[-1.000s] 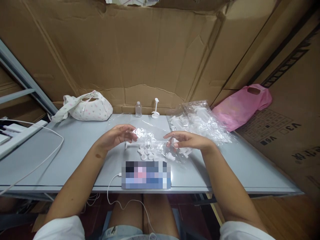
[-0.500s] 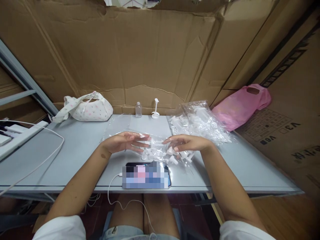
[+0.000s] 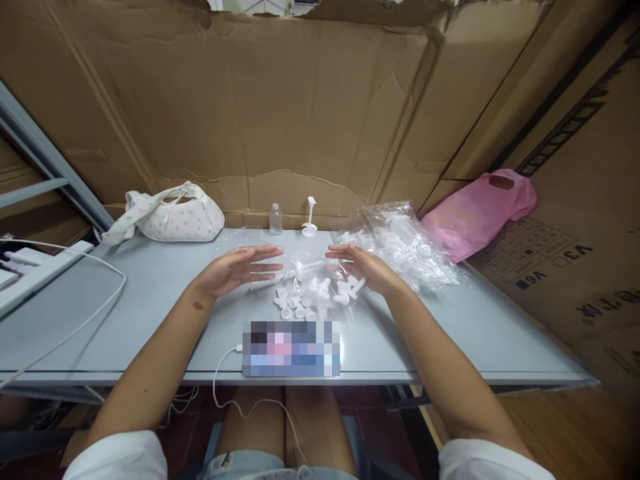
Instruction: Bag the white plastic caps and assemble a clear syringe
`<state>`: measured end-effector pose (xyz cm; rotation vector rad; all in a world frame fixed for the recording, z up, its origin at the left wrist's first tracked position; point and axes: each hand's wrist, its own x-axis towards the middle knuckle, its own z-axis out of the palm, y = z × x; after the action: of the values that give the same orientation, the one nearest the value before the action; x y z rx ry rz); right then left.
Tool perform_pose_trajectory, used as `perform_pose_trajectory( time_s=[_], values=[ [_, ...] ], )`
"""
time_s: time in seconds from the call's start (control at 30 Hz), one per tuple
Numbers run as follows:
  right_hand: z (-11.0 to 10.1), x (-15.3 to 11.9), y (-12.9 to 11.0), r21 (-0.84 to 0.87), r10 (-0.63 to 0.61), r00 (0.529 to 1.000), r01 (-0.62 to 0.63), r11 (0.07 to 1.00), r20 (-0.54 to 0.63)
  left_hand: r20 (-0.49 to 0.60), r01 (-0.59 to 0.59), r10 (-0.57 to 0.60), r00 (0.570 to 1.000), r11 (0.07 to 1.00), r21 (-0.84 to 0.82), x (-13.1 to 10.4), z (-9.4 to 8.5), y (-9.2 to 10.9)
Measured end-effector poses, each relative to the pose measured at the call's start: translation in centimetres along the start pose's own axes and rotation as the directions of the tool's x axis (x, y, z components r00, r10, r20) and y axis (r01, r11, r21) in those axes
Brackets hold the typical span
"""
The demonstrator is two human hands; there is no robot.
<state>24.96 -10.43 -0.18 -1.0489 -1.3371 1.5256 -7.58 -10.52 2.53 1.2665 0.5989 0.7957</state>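
My left hand (image 3: 243,270) is at the left of a clear plastic bag (image 3: 300,257), its fingers stretched out and apart. Across from it, my right hand (image 3: 363,267) also has its fingers spread, at the bag's right side. Between and below the hands lie several small white plastic parts (image 3: 300,308), some loose on the table and some under the clear film. A white spring-like piece (image 3: 311,268) shows through the film. Just in front of the parts lies a phone (image 3: 291,349) with a cable plugged in at its left.
Behind stand a clear bottle (image 3: 275,219) and a white stand-like piece (image 3: 310,220). A filled clear bag (image 3: 405,247) and a pink bag (image 3: 480,213) are at right. A white cloth bag (image 3: 187,213) and power strip (image 3: 45,277) are at left.
Both hands have moved away from the table's front edge and the gap between them has widened. The white parts have spread out more to the left, and the film has shifted back.
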Motion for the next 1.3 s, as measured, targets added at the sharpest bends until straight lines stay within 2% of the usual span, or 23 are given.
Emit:
perform_pose_trajectory(
  time_s=[0.07, 0.13, 0.2, 0.27, 0.37, 0.43, 0.57, 0.73, 0.87, 1.1, 1.3],
  values=[
    [-0.1, 0.6, 0.4, 0.050, -0.012, 0.996, 0.016, 0.999, -0.085, -0.036, -0.032, 0.031, 0.999, 0.999, -0.041, -0.1, -0.2, 0.3],
    [-0.1, 0.9, 0.5, 0.114, -0.008, 0.994, 0.021, 0.993, -0.110, -0.085, -0.076, 0.067, 0.994, 0.992, -0.104, -0.1, -0.4, 0.5],
    [0.0, 1.0, 0.3, 0.204, -0.016, 0.998, 0.028, 0.979, -0.063, -0.123, -0.134, 0.113, 0.986, 0.975, -0.179, -0.1, -0.4, 0.7],
    [0.4, 0.7, 0.1, 0.275, -0.050, 0.998, 0.038, 0.961, 0.038, -0.133, -0.184, 0.154, 0.979, 0.949, -0.256, 0.0, -0.2, 0.7],
    [1.2, -0.1, -0.1, 0.269, -0.136, 0.977, 0.089, 0.959, 0.162, -0.125, -0.210, 0.177, 0.976, 0.915, -0.343, 0.2, 0.2, 0.4],
    [1.6, -0.6, 0.0, 0.238, -0.189, 0.965, 0.144, 0.961, 0.183, -0.111, -0.192, 0.162, 0.981, 0.910, -0.368, 0.4, 0.4, 0.1],
    [1.4, -1.0, -0.2, 0.214, -0.235, 0.968, 0.211, 0.954, 0.092, -0.066, -0.118, 0.100, 0.993, 0.918, -0.378, 0.7, 0.6, -0.7],
    [0.9, -1.4, -1.3, 0.177, -0.304, 0.952, 0.294, 0.939, 0.029, 0.079, 0.022, 0.009, 0.997, 0.923, -0.383, 0.9, 1.1, -1.4],
    [1.5, -1.3, -1.3, 0.197, -0.336, 0.942, 0.331, 0.923, -0.011, 0.127, 0.048, 0.001, 0.992, 0.923, -0.383, 1.1, 1.7, -2.0],
    [3.5, -0.8, 0.1, 0.326, -0.314, 0.949, 0.292, 0.899, 0.015, 0.138, 0.039, 0.018, 0.990, 0.917, -0.397, 1.3, 2.4, -2.7],
    [4.8, -1.0, 0.6, 0.370, -0.220, 0.975, 0.197, 0.908, 0.020, 0.173, 0.006, 0.053, 0.984, 0.946, -0.324, 1.2, 2.8, -2.8]
  ],
)
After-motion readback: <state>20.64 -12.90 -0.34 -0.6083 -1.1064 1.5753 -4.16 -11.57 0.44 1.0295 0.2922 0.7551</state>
